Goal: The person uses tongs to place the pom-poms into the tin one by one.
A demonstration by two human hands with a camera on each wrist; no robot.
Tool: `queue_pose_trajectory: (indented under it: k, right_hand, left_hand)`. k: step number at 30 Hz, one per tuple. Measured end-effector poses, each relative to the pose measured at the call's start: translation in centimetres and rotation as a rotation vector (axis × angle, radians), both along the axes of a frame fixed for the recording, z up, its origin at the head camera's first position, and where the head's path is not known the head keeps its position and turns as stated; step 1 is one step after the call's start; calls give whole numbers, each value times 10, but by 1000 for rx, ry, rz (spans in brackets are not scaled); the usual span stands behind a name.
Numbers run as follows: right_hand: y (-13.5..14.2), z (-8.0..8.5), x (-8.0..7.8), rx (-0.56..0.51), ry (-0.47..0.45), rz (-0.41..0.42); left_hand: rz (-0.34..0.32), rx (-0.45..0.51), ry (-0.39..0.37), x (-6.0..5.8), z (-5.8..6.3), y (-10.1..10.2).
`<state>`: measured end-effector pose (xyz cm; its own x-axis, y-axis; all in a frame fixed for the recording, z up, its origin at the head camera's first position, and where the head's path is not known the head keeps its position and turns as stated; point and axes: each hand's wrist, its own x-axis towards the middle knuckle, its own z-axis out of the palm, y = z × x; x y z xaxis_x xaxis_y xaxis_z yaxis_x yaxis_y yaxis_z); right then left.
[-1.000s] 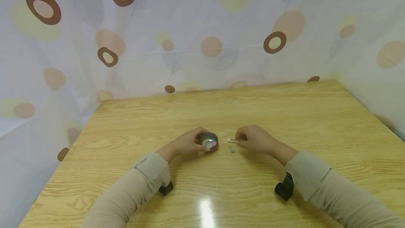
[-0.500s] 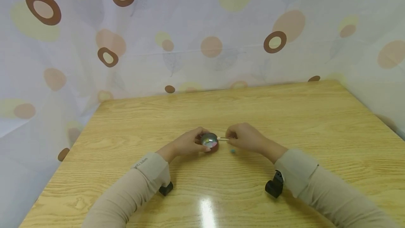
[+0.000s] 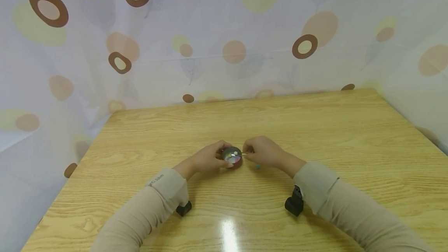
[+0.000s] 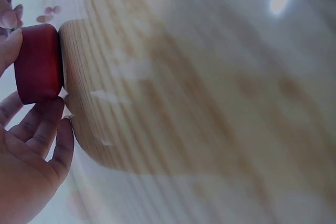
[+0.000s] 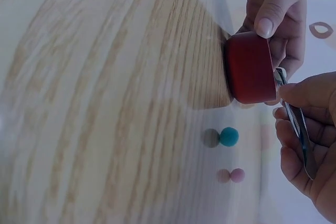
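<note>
My left hand (image 3: 211,157) holds a small red bowl (image 5: 252,67) on the table, thumb at its near side and fingers behind. Inside the bowl, in the head view, lie several small coloured balls. Between its fingers and thumb my right hand (image 3: 264,151) pinches metal tweezers (image 5: 298,124), their tips reaching over the rim. A small white ball (image 3: 235,153) shows at the tips, over the bowl. Below the right hand a teal ball (image 3: 257,166) lies on the table. The right wrist view also shows a pink ball (image 5: 238,175) beyond the teal one.
The wooden table (image 3: 308,119) has a glossy top that mirrors the bowl and balls. A patterned cloth (image 3: 210,65) hangs behind it and along the sides. Black wrist cameras (image 3: 294,204) sit under both sleeves.
My right hand has moved left, carrying the tweezers and white ball from the table beside the bowl to over its rim. The left hand and the bowl have stayed in place.
</note>
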<state>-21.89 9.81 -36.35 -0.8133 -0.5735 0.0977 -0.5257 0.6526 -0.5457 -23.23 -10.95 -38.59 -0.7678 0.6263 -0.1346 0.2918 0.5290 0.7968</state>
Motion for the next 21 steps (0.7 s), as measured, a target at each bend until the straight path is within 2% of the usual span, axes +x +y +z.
queue_pose_trajectory:
  k: [10,21]
  right_hand:
    - [-3,-1,-3,24,-17,-5]
    - [-3,-1,-6,52,-5,0]
  left_hand:
    - [-3,14,-19,0,1,1]
    - [-4,-6,-3,-3,1,2]
